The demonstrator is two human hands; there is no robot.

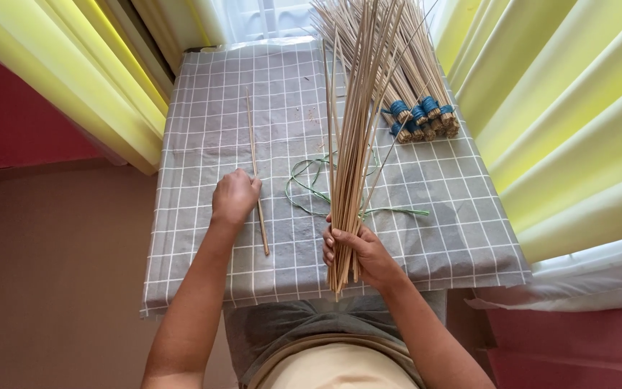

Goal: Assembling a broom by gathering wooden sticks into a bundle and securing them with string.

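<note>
Head | left hand (235,196) curled on single stick (256,173) | right hand (358,248) grips stick bundle (358,130)

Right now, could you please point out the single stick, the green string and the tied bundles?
single stick (253,144): head view, bare upper shaft.
green string (304,189): head view, left loop.
tied bundles (421,119): head view, blue-wrapped ends.
</note>
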